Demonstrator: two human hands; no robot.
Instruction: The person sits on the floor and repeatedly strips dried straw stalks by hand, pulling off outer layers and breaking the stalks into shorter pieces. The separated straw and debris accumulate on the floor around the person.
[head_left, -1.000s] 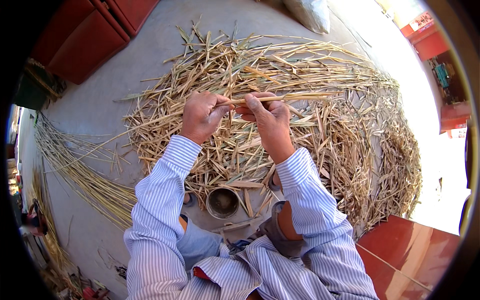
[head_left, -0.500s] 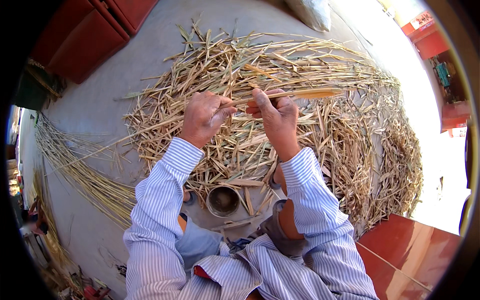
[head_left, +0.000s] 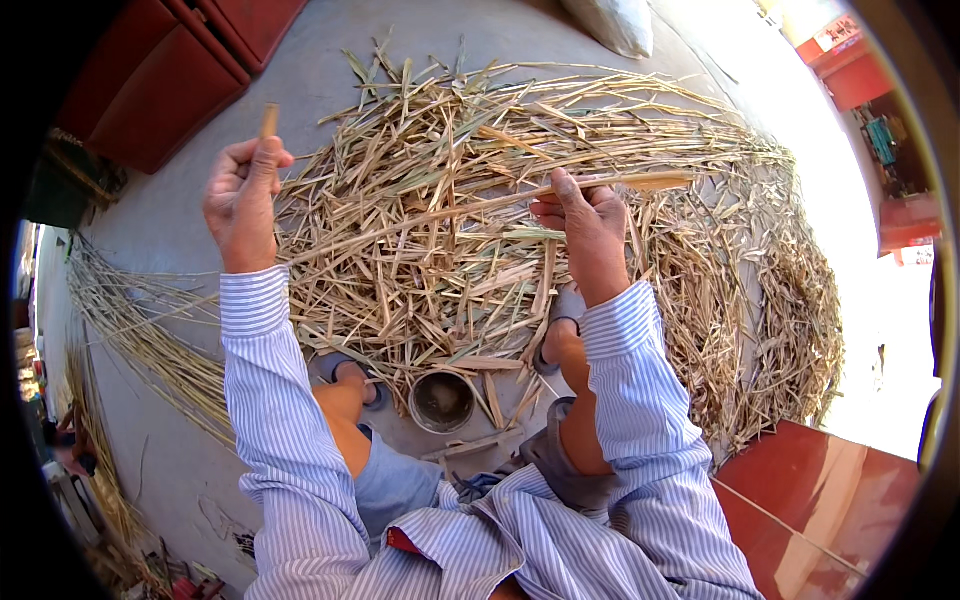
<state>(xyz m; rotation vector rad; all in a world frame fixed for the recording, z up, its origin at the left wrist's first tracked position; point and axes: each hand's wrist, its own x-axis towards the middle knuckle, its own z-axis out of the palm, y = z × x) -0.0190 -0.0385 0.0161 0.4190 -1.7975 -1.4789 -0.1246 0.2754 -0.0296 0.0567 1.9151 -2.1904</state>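
My right hand [head_left: 592, 228] pinches a long dry reed stalk [head_left: 655, 181] near its broad, pale leafy end. The stalk slants down to the left across the pile and passes behind my left wrist. Raised at the left, my left hand [head_left: 243, 200] is closed on a short tan strip of dry leaf sheath [head_left: 270, 120], which sticks up between thumb and fingers. Beneath both hands spreads a wide heap of dry stalks and leaf scraps [head_left: 430, 270].
A round metal bowl [head_left: 443, 402] stands between my feet. A bundle of thin stalks [head_left: 170, 355] lies at the left. Red furniture [head_left: 165, 85] is at the far left, a pale sack [head_left: 615, 25] at the far edge, and a red panel [head_left: 800, 500] at near right.
My left hand has left the stalk, moved left and up, and now holds a short strip. My right hand has shifted slightly right, keeping the stalk.
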